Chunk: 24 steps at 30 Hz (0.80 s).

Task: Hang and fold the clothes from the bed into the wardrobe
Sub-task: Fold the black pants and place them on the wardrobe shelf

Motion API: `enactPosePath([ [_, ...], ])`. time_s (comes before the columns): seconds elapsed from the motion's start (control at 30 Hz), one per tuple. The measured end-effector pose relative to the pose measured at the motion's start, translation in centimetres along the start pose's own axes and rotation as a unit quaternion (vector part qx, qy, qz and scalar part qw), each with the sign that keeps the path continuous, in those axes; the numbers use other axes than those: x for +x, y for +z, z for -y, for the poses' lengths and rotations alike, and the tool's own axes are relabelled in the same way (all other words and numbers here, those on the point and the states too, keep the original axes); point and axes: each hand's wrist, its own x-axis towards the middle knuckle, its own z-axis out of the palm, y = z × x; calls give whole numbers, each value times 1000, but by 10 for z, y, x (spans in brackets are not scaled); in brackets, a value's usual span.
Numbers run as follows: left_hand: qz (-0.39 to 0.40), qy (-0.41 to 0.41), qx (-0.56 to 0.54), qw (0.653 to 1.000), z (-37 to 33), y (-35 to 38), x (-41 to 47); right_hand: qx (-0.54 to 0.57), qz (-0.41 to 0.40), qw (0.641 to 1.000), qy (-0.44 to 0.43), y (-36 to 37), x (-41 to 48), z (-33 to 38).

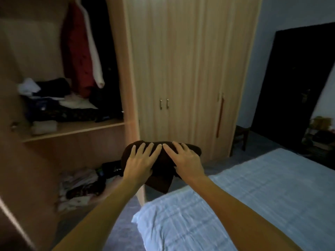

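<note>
Bedroom, open wardrobe, left hand, right hand, each grip clasping dark garment, beside bed

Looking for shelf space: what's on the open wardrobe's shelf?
The shelf holds a jumbled pile of dark and white clothes and a pale folded piece in front. A red garment and a white garment hang above. Anything under the pile is hidden.
</note>
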Motion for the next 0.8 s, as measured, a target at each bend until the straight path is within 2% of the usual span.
enactPosePath([
  [0.17,13,-89,54,995,40,-16,-29,47,-48,993,-99,12,44,37],
  [0.37,44,-168,106,979,98,-45,-72,105,-73,978,-163,20,88,112],
  [0.6,40,-214,127,968,175,-70,-108,132,-53,965,-221,6,136,191],
  [0.8,10,-234,113,966,249,-68,-135,101,-52,966,-234,11,181,261],
])
